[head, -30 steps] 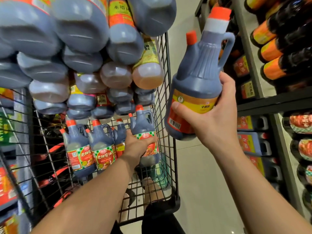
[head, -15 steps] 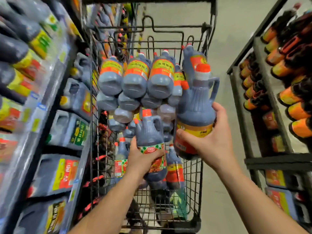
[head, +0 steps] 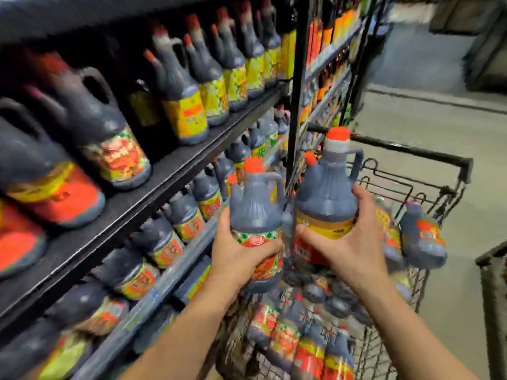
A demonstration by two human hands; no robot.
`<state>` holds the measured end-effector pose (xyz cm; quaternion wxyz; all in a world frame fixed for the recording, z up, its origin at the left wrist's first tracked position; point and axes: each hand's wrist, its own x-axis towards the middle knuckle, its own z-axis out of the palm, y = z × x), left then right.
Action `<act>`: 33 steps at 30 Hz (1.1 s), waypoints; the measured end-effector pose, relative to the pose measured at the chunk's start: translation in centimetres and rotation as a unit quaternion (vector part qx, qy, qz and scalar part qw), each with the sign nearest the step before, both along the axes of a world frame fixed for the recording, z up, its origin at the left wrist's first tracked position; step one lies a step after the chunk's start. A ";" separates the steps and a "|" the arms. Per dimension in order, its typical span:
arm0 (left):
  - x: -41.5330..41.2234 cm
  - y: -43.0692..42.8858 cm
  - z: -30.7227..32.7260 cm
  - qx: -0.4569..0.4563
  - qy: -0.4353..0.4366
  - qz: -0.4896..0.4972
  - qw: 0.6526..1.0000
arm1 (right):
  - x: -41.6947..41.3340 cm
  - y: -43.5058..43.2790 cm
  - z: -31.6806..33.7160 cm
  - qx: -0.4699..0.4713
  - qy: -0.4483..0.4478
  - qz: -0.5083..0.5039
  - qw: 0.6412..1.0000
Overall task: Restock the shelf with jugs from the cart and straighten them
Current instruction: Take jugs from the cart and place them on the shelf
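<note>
My left hand (head: 238,253) grips a small dark jug (head: 256,204) with an orange cap and a green-and-red label, held upright above the cart. Beside it, my right hand (head: 348,242) grips a bigger dark jug (head: 326,193) with an orange cap and a yellow label, also upright. The two jugs nearly touch. Below them the wire cart (head: 411,187) holds several more jugs. The black shelf (head: 164,174) on the left carries rows of like jugs on its upper and lower levels.
A black upright post (head: 297,91) divides the shelf bays just behind the held jugs. More jugs (head: 422,237) lean at the cart's right side. Grey floor (head: 439,133) lies to the right, and another dark frame edge (head: 491,270) stands at far right.
The view has swung left toward the shelf. Both hands with their jugs have risen out of the cart and moved closer together, nearer the shelf.
</note>
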<state>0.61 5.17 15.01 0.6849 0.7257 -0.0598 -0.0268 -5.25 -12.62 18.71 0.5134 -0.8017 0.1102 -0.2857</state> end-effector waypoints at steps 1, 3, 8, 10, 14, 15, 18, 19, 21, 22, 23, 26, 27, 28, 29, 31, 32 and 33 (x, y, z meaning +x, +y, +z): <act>0.0 1.2 1.1 -0.002 -0.017 0.017 1.000 | 0.4 1.2 0.9 0.004 -0.008 0.021 1.000; -0.1 3.8 3.4 0.002 -0.050 0.044 0.998 | 1.0 3.7 2.6 0.002 -0.029 0.051 0.998; -2.0 10.6 7.8 -0.009 -0.108 0.097 0.989 | 0.9 10.2 5.5 -0.011 -0.066 0.105 0.992; -3.2 13.3 9.2 -0.017 -0.128 0.108 0.986 | 0.4 12.8 6.4 -0.009 -0.081 0.123 0.989; -6.0 18.9 11.6 -0.018 -0.164 0.131 0.978 | -1.1 17.9 7.9 -0.014 -0.093 0.149 0.984; -6.8 20.2 12.1 -0.020 -0.174 0.138 0.975 | -1.5 19.2 8.1 -0.011 -0.093 0.156 0.983; -9.3 24.0 13.2 -0.016 -0.197 0.151 0.969 | -2.8 23.0 8.8 -0.003 -0.097 0.176 0.980; -10.0 25.3 13.4 -0.014 -0.205 0.157 0.966 | -3.3 24.3 9.0 -0.006 -0.100 0.184 0.978; -11.5 27.8 13.6 -0.009 -0.216 0.170 0.961 | -4.1 26.9 9.2 -0.006 -0.104 0.203 0.974; -12.2 28.9 13.6 -0.006 -0.221 0.178 0.959 | -4.5 28.1 9.3 -0.004 -0.104 0.213 0.972; -12.8 30.1 13.6 -0.002 -0.226 0.188 0.956 | -4.9 29.4 9.3 -0.003 -0.104 0.223 0.969; -14.7 33.5 13.4 0.008 -0.231 0.221 0.948 | -6.0 33.2 9.0 0.000 -0.095 0.257 0.962; -15.3 34.6 13.3 0.016 -0.234 0.230 0.944 | -6.3 34.3 8.9 0.001 -0.091 0.268 0.959; -15.9 35.7 13.2 0.027 -0.238 0.239 0.941 | -6.5 35.4 8.7 0.004 -0.088 0.278 0.957; -16.5 36.7 13.1 0.040 -0.242 0.249 0.937 | -6.7 36.6 8.6 0.009 -0.084 0.287 0.954; -17.6 38.6 12.9 0.063 -0.247 0.267 0.929 | -7.2 38.7 8.4 0.024 -0.077 0.300 0.951; -18.2 39.5 12.7 0.073 -0.249 0.276 0.926 | -7.4 39.6 8.3 0.030 -0.075 0.304 0.949; -18.8 40.2 12.6 0.080 -0.248 0.285 0.922 | -7.7 40.5 8.2 0.033 -0.071 0.308 0.948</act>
